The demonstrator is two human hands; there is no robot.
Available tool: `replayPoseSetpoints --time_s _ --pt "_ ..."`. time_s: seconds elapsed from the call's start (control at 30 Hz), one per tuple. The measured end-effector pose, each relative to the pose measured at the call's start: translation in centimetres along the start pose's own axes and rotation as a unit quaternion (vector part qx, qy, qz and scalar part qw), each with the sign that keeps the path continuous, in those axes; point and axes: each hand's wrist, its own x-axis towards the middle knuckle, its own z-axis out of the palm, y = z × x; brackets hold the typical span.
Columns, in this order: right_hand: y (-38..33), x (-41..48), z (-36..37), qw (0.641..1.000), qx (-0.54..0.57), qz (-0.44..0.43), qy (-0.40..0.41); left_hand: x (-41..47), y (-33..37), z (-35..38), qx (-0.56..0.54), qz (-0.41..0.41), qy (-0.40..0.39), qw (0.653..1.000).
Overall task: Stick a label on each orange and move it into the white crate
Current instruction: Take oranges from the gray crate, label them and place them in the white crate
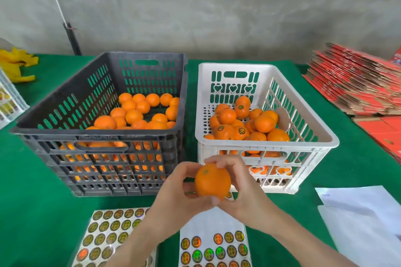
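Holding a single orange (212,181) clear of the bench (32,180) between both hands, low in the middle of the view. Cupping it from the left and underneath with the left hand (173,191), fingers curled round its side; closing over its top and right flank with the right hand (245,186), fingertips resting on the crown. Showing the stem scar up and slightly left, towards the camera; near round, so offering no long axis worth reckoning with. Glimpsing a small round label (229,195) at the fruit's lower right edge, beside the right thumb; cannot tell whether pressed onto the peel or riding on a fingertip. Judging the sticking step as in hand or nearly finished. Facing the white crate (267,149) straight ahead and a little to the right, near wall just beyond the knuckles, already part filled with labelled oranges (240,110). Flanked ahead and to the left by the dark grey crate (97,134) of bare oranges (134,115), just beside the white one. Favouring the right hand for the transfer, being the nearer to the white crate: up, forward over the near rim, then down onto the pile. Needing lift first to clear that rim. Working above a full label sheet (108,230) and a part-used label sheet (214,245), both flat on the bench nearer than the crates.
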Motion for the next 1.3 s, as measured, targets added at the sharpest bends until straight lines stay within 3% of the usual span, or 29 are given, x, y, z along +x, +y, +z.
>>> replayPoseSetpoints --time_s 0.17,0.33,0.47,0.6,0.73,0.9,1.03,1.17,1.3 --pt "0.6 -0.7 0.2 0.999 -0.029 0.014 -0.016 -0.3 -0.8 0.6 0.061 0.046 0.039 0.996" --pt "1.0 -0.1 0.7 0.997 -0.022 0.071 0.016 0.0 -1.5 0.7 -0.033 -0.064 0.006 0.997" --pt "3.2 1.1 0.9 0.984 -0.026 0.146 -0.1 1.3 -3.7 0.6 -0.134 -0.168 0.027 0.976" --pt "7.7 0.4 0.5 0.954 -0.172 0.208 -0.133 0.8 -6.9 -1.1 -0.241 -0.26 0.109 0.929" --pt "9.8 -0.6 3.3 0.938 -0.224 0.193 -0.182 0.2 -9.7 -1.6 -0.299 -0.309 0.156 0.889" --pt "9.9 -0.4 6.3 0.929 -0.25 0.151 -0.226 0.0 -10.8 -0.7 -0.311 -0.345 0.11 0.879" --pt "10.3 -1.1 7.7 0.903 -0.27 0.187 -0.277 -0.5 -10.9 -0.6 -0.288 -0.348 0.094 0.887" --pt "10.7 -2.4 8.7 0.916 -0.255 0.191 -0.244 -0.6 -11.8 -0.8 -0.279 -0.34 0.088 0.894" --pt "11.0 -4.2 10.1 0.946 -0.245 0.131 -0.167 -0.6 -12.4 -1.2 -0.271 -0.322 0.068 0.904"
